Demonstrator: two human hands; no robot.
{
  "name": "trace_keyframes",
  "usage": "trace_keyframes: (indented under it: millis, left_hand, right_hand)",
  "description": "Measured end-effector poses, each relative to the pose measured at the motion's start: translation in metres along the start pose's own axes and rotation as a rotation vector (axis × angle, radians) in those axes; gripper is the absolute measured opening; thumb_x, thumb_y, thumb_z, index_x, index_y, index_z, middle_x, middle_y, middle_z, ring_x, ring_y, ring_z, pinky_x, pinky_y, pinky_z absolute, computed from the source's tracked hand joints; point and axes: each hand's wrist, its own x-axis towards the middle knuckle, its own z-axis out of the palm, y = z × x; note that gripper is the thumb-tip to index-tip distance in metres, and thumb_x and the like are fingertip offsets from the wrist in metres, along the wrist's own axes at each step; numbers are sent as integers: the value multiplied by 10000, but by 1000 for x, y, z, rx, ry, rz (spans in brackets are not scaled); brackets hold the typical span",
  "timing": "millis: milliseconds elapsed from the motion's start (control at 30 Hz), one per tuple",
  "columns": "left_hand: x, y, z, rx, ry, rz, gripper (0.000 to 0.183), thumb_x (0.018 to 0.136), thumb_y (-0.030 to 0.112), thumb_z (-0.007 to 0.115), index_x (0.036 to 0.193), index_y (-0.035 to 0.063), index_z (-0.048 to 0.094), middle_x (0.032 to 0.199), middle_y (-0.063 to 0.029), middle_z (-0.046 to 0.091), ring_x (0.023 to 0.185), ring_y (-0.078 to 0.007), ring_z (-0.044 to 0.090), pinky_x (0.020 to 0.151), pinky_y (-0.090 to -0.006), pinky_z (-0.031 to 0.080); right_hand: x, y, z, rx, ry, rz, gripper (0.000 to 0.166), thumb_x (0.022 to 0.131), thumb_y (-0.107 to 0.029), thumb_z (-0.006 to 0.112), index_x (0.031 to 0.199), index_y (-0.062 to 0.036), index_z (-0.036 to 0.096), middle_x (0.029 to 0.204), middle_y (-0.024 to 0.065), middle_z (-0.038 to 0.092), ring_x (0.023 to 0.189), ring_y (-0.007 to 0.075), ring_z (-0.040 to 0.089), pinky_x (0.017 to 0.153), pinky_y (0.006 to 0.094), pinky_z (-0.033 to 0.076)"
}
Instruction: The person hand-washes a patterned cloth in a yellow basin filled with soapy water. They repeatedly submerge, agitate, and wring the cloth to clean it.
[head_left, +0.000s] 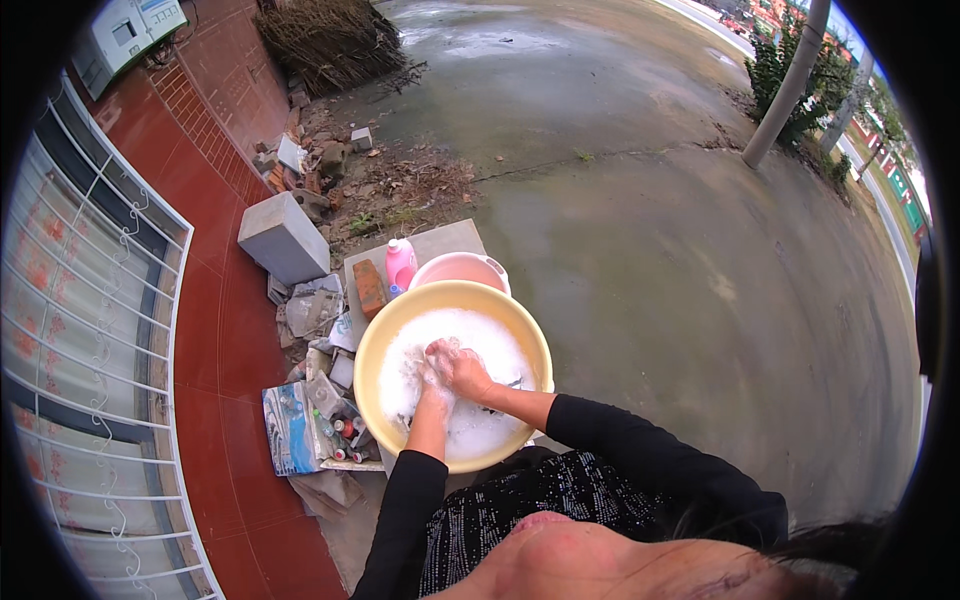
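Observation:
A large yellow plastic basin (365, 375) stands before me, holding water under thick white suds (472, 322). Both hands are together near its middle. My left hand (433, 373) is coated in foam and presses against my right hand (466, 369), whose fingers curl over towards it. Foam hides whatever may be between them. Small dark patches of what looks like fabric (491, 410) show through the suds beside my right wrist.
Behind the basin are a pink basin (459, 268), a pink detergent bottle (400, 259) and a brick (368, 288) on a slab (442, 240). Rubble (315, 311), a concrete block (285, 236) and a box of bottles (346, 435) lie left, near a barred window (97, 375).

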Motion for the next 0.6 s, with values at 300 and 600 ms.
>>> trace_keyframes:
  millis: [300, 600]
  left_hand:
    - [73, -6, -51, 850, 265, 610, 408, 836, 174, 598, 1135, -101, 551, 1092, -201, 617, 958, -286, 615, 817, -397, 489]
    - [23, -7, -3, 134, -52, 146, 425, 941, 327, 467, 1154, -31, 551, 1088, -155, 598, 999, -298, 564, 859, -395, 469]
  right_hand:
    - [30, 55, -1, -546, -266, 257, 475, 898, -266, 450, 1359, -161, 491, 1447, 223, 360, 1327, 451, 331, 1086, 557, 265]
    - [13, 49, 2, -131, 55, 225, 399, 864, -297, 590, 1038, 62, 603, 923, 302, 629, 905, 456, 606, 845, 495, 461]
